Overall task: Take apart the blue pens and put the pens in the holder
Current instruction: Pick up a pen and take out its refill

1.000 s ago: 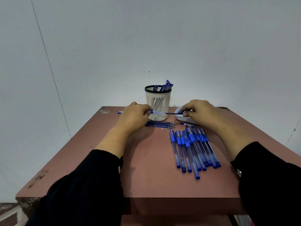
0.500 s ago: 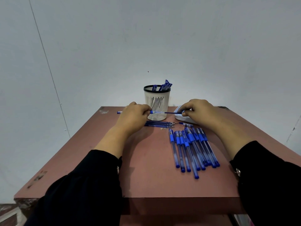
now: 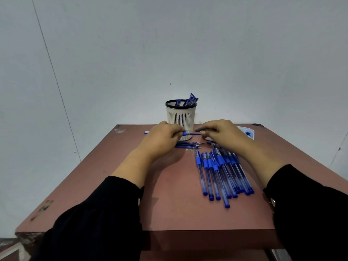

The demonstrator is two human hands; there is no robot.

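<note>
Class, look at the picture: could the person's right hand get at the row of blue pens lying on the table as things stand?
Probably yes. The row of blue pens lies uncovered just beneath the right hand, but that hand is pinching the pen held with the left hand, so it must let go first.

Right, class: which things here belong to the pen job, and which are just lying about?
Job:
held pen
left hand
right hand
pen row
holder
refills

Lying about:
white dish
table

The left hand (image 3: 160, 140) hides the pen's (image 3: 190, 134) barrel; the right hand (image 3: 224, 135) covers the tray's (image 3: 248, 131) near part.
</note>
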